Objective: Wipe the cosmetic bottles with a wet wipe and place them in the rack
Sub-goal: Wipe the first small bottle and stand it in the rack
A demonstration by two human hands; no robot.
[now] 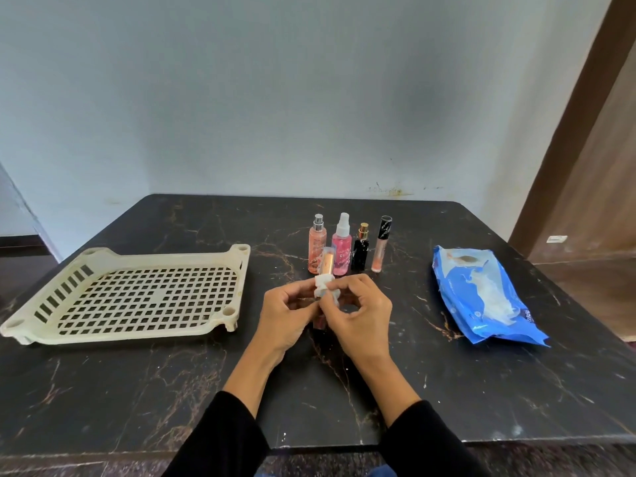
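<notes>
Left hand (285, 313) and right hand (361, 316) together, fingers curled (apparently pinching), forearms converging.

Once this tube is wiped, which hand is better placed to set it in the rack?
Probably left. The left hand already grips the tube and is nearer the rack; the right hand holds the wipe.
</notes>
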